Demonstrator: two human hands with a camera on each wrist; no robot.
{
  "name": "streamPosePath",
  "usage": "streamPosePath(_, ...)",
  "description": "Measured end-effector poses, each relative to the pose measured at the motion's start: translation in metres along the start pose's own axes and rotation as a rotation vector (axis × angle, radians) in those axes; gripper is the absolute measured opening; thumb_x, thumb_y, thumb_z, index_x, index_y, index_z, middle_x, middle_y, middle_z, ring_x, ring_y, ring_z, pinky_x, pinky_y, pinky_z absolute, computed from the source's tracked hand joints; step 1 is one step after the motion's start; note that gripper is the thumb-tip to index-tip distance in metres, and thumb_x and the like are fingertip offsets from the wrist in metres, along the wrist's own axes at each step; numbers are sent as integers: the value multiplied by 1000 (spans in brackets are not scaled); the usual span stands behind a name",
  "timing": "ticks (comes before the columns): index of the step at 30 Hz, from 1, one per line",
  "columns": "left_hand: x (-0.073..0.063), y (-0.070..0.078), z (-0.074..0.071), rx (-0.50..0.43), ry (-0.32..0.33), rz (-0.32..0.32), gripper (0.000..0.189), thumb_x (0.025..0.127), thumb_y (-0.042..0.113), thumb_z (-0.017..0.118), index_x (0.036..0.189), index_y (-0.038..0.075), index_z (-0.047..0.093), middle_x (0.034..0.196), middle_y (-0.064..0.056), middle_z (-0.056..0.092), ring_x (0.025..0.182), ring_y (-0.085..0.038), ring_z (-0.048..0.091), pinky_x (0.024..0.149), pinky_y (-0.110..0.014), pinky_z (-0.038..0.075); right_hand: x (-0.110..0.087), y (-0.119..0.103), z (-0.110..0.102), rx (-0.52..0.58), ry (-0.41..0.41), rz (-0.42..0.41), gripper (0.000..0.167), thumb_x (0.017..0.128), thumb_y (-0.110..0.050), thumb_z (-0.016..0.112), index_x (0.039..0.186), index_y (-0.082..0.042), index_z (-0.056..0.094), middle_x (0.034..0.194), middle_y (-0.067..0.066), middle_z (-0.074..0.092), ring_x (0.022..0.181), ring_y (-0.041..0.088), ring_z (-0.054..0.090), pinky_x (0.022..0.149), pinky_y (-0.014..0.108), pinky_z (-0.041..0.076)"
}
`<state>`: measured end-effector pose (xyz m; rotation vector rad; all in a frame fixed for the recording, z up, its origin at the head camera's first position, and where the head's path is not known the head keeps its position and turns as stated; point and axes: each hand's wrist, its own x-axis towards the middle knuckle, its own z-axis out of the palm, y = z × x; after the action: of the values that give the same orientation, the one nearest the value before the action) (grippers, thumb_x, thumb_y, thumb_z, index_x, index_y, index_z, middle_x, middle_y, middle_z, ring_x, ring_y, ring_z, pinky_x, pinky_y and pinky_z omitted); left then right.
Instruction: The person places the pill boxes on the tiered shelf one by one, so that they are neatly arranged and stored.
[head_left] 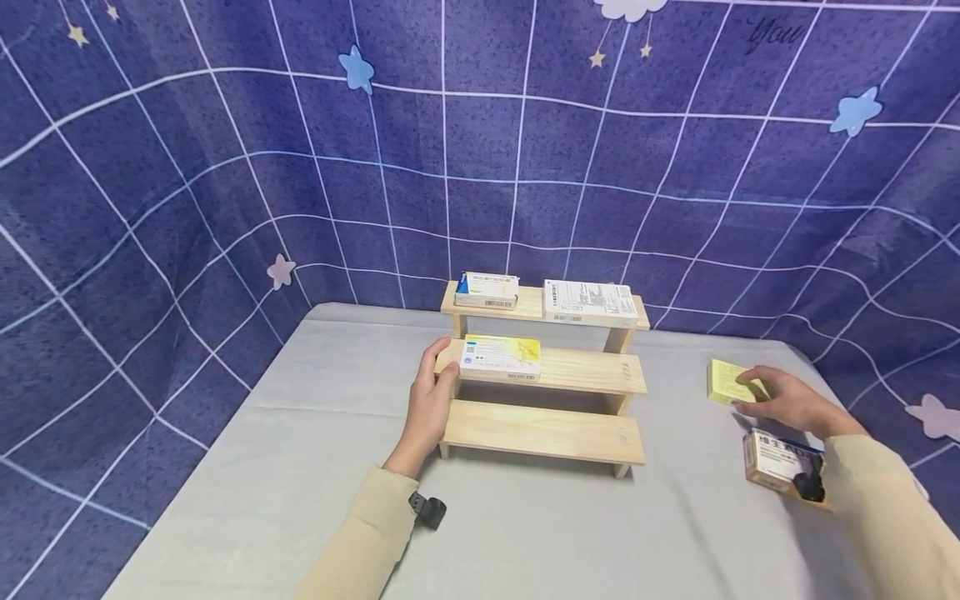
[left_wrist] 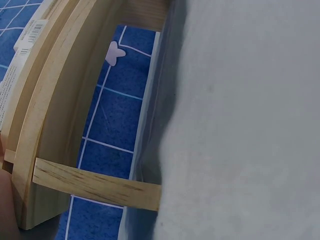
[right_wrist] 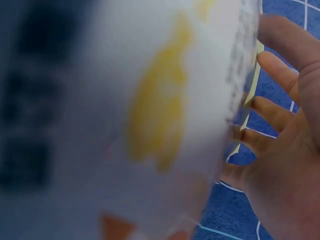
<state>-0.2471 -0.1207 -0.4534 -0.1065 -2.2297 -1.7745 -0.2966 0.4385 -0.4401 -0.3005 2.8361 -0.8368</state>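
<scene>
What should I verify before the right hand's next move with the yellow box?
1. Left hand on the wooden stand, at the middle tier's left end: ok.
2. Right hand at the yellow box: ok, touching it.
3. Firm hold on that box: cannot tell.
4. Bare wood on the middle tier, right of the white-and-yellow box: ok.
5. Right wrist clear of the nearer box on the table: cannot tell; they overlap in the head view.

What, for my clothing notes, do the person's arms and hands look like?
A long beige fabric left sleeve and matching right sleeve reach the wrists. The left hand and right hand are gloveless. At each wrist shows a small black device.
</scene>
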Motion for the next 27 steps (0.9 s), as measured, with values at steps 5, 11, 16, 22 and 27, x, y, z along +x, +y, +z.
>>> streamPosePath(5, 0, 1, 0, -5, 0, 6, 43, 105, 32, 43, 148, 31, 39, 149, 1, 42, 101, -23, 52, 91, -42, 40, 1, 4, 4, -33, 54, -21, 51, 81, -15, 80, 121, 5, 55, 126, 33, 47, 109, 44, 45, 90, 62, 32)
streamPosePath(11, -1, 1, 0, 1, -4, -7, 43, 105, 32, 43, 148, 33, 38, 145, 2, 44, 99, -27, 53, 86, -41, 42, 0, 8, 9, -63, 132, -71, 47, 77, -15, 84, 111, 5, 60, 118, 30, 54, 105, 41, 48, 89, 59, 34)
streamPosePath(16, -1, 0, 0, -12, -4, -1, 43, 105, 32, 43, 148, 34, 38, 142, -1, 48, 94, -33, 54, 80, -41, 41, -5, 6, 10, -75, 170, -85, 45, 76, -18, 85, 109, 3, 62, 116, 28, 56, 103, 38, 49, 87, 48, 37)
streamPosePath(22, 0, -1, 0, -10, -1, 1, 42, 106, 33, 42, 147, 35, 38, 140, -1, 51, 87, -32, 52, 75, -40, 41, -11, -2, 10, -102, 245, -174, 42, 73, -15, 87, 106, 0, 65, 112, 25, 59, 100, 32, 49, 80, 28, 35)
streamPosePath(27, -1, 0, 0, -7, -6, 2, 42, 106, 32, 42, 148, 34, 38, 140, 0, 50, 91, -37, 52, 76, -40, 41, -18, -17, 11, -129, 331, -286, 40, 68, -12, 89, 101, -4, 67, 106, 20, 61, 97, 29, 50, 79, 23, 33)
